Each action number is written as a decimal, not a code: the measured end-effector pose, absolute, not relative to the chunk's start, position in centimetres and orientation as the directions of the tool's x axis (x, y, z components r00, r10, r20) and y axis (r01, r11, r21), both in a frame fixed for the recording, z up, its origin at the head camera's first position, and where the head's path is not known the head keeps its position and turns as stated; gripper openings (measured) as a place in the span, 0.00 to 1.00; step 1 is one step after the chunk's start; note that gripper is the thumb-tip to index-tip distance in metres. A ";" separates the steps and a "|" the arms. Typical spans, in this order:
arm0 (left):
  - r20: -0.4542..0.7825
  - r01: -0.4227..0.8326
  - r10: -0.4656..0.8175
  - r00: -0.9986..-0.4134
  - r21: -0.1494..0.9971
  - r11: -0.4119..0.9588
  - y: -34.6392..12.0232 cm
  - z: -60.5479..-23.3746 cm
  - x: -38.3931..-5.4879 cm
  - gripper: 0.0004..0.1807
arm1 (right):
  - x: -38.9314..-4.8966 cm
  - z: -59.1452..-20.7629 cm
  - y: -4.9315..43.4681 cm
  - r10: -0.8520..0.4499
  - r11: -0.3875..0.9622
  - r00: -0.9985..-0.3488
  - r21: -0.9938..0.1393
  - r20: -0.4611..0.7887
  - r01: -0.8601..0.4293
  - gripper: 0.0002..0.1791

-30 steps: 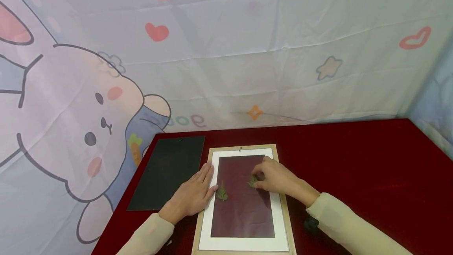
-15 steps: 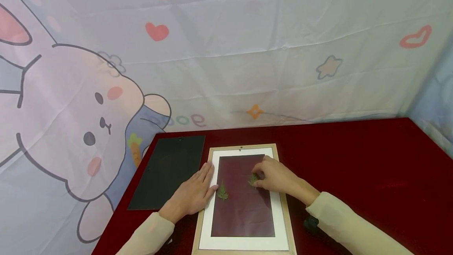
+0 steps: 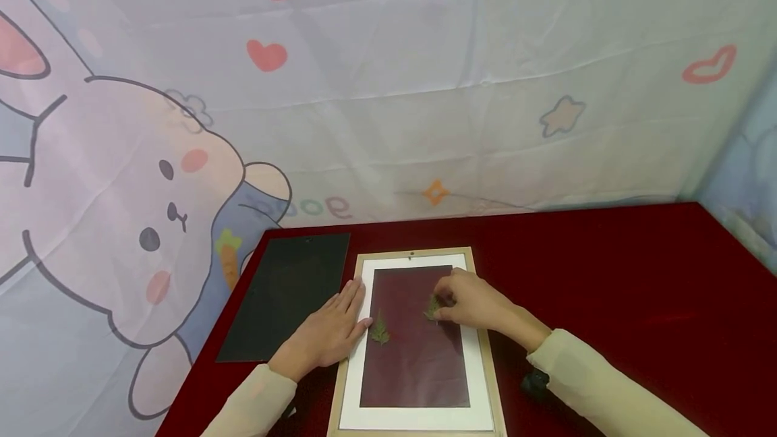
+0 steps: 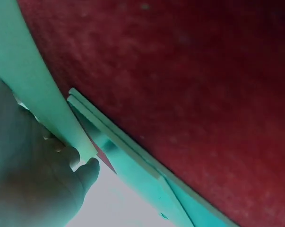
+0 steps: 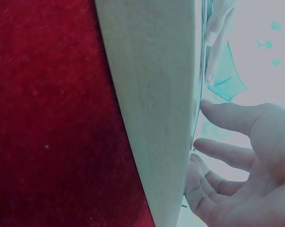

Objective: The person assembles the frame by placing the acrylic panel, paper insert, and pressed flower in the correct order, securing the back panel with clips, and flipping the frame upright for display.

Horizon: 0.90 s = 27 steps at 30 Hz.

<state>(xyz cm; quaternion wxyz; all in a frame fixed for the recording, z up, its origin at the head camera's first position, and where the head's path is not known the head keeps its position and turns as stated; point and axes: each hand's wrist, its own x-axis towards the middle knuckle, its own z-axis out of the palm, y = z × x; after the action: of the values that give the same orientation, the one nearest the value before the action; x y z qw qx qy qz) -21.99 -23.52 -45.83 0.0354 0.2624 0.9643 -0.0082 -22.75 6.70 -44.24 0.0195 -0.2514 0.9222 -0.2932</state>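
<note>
A light wooden picture frame point(image 3: 488, 369) lies on the red cloth, with a white mat point(image 3: 419, 418) around a dark reddish panel point(image 3: 415, 369). My left hand point(image 3: 324, 336) rests with straight fingers along the frame's left side, thumb reaching over the mat. On the panel near that thumb lies a small green leaf point(image 3: 380, 333). My right hand point(image 3: 470, 299) curls its thumb and fingers around a second green leaf point(image 3: 432, 307) on the panel's right half, partly hiding it. In the right wrist view, its fingertips point(image 5: 206, 105) meet the frame's face, thumb and forefinger apart.
A dark backing board point(image 3: 285, 295) lies left of the frame, under the left forearm's side. Red cloth point(image 3: 607, 288) covers the table to the right. Behind stands a fabric backdrop point(image 3: 388, 120) with cartoon prints. A small black object point(image 3: 534, 383) sits beneath the right sleeve.
Both hands stay almost where they were. The whole head view shifts slightly left; the leaves and frame keep their places.
</note>
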 end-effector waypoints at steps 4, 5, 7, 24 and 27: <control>-0.103 0.483 0.490 -0.866 0.082 0.872 -23.7 -45.6 -22.1 0.39 | -22.8 -44.2 6.7 -0.475 0.696 -0.873 -0.559 0.112 -0.451 0.16; -0.107 0.477 0.486 -0.867 0.101 0.873 -23.7 -45.6 -22.1 0.39 | -22.8 -44.2 6.7 -0.476 0.695 -0.872 -0.560 0.113 -0.452 0.16; -0.116 0.471 0.486 -0.866 0.137 0.871 -23.8 -45.5 -22.1 0.40 | -22.9 -44.2 6.7 -0.480 0.690 -0.869 -0.560 0.120 -0.459 0.14; -0.090 0.344 0.404 -0.910 0.378 0.860 -26.4 -43.6 -22.8 0.45 | -23.0 -42.9 6.8 -0.380 0.649 -0.918 -0.675 0.112 -0.351 0.19; -0.068 0.353 0.406 -0.911 0.381 0.855 -27.3 -43.0 -22.9 0.45 | -23.0 -42.2 6.6 -0.372 0.622 -0.917 -0.696 0.140 -0.359 0.19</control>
<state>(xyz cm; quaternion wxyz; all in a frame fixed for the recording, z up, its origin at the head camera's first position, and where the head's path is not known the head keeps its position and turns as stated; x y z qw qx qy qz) -22.94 -27.34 -43.04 0.0731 0.1977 0.9602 0.1831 -23.01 6.65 -42.22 0.0089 -0.2029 0.9004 -0.3848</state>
